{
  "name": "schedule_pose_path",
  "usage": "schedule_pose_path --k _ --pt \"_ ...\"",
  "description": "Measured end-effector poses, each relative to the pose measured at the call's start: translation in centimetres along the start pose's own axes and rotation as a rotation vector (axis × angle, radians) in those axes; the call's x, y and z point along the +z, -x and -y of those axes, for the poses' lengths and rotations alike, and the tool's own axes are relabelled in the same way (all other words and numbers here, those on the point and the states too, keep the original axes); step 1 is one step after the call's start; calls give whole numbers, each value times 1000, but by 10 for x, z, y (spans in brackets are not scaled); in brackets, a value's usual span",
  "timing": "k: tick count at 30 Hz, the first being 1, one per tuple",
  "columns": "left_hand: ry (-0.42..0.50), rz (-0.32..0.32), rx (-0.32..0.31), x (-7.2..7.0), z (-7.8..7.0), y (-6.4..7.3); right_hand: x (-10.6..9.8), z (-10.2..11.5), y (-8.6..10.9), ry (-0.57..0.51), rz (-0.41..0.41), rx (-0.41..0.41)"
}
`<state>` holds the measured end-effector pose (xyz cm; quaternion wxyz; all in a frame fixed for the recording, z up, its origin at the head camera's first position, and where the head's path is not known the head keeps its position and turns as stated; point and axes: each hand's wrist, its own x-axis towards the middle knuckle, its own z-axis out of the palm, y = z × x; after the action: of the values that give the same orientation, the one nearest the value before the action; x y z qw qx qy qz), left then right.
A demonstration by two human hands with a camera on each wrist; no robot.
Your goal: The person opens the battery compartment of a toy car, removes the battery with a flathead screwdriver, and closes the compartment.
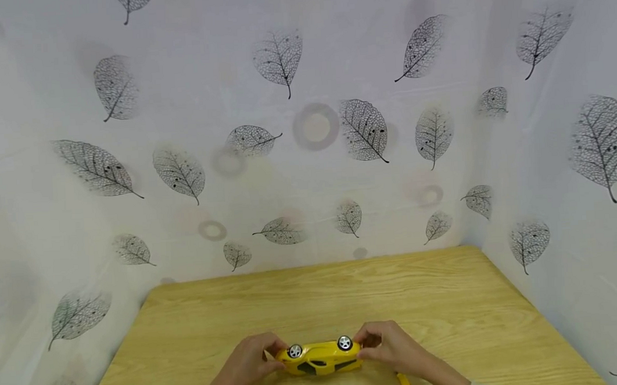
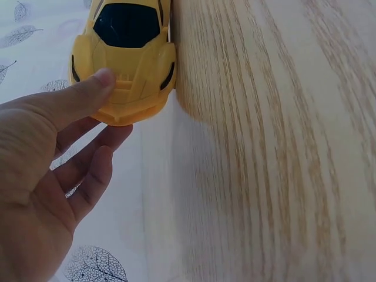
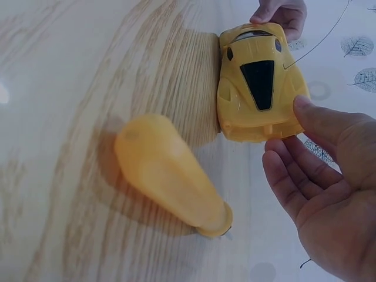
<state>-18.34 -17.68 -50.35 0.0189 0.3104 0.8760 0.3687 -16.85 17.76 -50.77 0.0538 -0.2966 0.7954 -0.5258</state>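
Note:
A yellow toy car (image 1: 319, 357) lies on its side on the wooden table, roof towards me, with two silver-hubbed wheels on its upper side. My left hand (image 1: 250, 361) pinches the front end, its thumb on the hood (image 2: 126, 59) in the left wrist view. At the rear end, my right hand (image 1: 392, 348) grips the car between thumb and fingers. The right wrist view shows the dark rear window (image 3: 258, 82). Close to my right forearm lies a yellow tool (image 3: 170, 170) with a bulbous handle and a small metal tip, resembling a screwdriver.
The wood-grain table (image 1: 314, 297) has rounded far corners. White cloth (image 1: 308, 186) printed with dark leaves hangs behind it and along both sides.

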Motion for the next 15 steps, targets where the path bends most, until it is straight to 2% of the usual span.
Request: schedule_pose_path --k 5,9,12,15 --pt "-34 -14 13 1 -2 3 1 -1 2 -14 8 -39" --pt "-59 -3 49 1 -5 5 1 -1 3 -34 29 -68" --pt "-62 32 59 0 -7 6 1 -1 4 -43 49 -73" --pt "-7 90 28 0 -9 6 2 0 5 -34 63 -76"
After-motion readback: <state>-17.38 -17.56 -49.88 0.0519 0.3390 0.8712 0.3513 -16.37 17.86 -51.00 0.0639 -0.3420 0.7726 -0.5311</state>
